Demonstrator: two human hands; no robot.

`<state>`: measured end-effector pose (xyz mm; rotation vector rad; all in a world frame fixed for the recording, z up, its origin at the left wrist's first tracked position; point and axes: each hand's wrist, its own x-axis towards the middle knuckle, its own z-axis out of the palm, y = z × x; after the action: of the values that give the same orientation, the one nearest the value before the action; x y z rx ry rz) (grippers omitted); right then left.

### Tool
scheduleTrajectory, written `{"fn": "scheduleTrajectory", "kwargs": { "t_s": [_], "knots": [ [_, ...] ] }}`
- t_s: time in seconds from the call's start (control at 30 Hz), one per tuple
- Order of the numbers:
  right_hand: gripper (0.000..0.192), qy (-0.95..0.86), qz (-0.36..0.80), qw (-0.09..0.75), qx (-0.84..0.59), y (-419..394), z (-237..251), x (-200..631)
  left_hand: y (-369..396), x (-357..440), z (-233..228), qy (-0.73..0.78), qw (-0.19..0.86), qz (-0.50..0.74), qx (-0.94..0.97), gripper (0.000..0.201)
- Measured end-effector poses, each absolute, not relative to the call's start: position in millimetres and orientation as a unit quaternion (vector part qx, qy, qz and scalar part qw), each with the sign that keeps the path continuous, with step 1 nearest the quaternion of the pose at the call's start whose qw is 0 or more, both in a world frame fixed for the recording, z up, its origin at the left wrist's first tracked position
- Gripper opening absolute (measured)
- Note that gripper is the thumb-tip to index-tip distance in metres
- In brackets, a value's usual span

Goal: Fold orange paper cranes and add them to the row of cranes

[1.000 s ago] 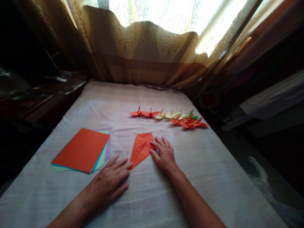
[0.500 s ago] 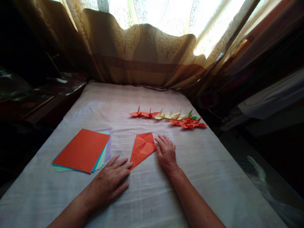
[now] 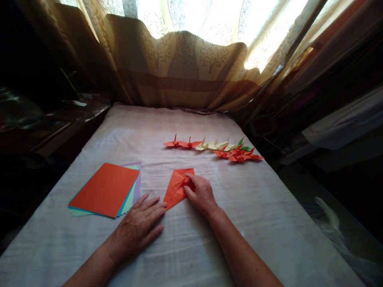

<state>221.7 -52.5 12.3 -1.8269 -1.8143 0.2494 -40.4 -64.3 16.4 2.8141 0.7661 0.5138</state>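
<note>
The cloth-covered table (image 3: 269,207) is carrying the folded orange paper (image 3: 176,187) at mid-surface, its long axis running from near-left tip to far-right broad end. The right hand (image 3: 201,194), beside the paper half a second ago, is now pinching its right flap; the left hand (image 3: 138,227) is lying flat and unclenched, fingertips touching the tip.
</note>
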Motion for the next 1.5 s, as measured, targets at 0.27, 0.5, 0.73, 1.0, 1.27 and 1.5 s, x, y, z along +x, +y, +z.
{"fn": "scheduleTrajectory", "kwargs": {
  "t_s": [0.27,0.5,0.73,1.0,1.27,1.5],
  "knots": [
    [0.024,-0.715,0.117,0.341,-0.599,-71,17,242,-65,-40,10,0.286,0.077,0.185,0.937,0.046],
    [0.027,-0.754,0.121,0.329,-0.555,-94,14,257,-45,-27,22,0.248,0.089,0.158,0.952,0.028],
    [0.027,-0.79,0.074,0.304,-0.527,-104,11,262,-21,18,41,0.2,0.091,0.122,0.968,0.028],
    [0.023,-0.791,0.029,0.267,-0.549,-119,3,275,-19,17,42,0.272,0.02,0.126,0.954,0.018],
    [0.025,-0.79,0.007,0.244,-0.562,-124,5,276,-20,-12,37,0.284,-0.001,0.125,0.951,0.022],
    [0.023,-0.782,-0.022,0.263,-0.565,-123,0,277,-16,-35,29,0.268,0.055,0.079,0.959,0.05]
  ]
}}
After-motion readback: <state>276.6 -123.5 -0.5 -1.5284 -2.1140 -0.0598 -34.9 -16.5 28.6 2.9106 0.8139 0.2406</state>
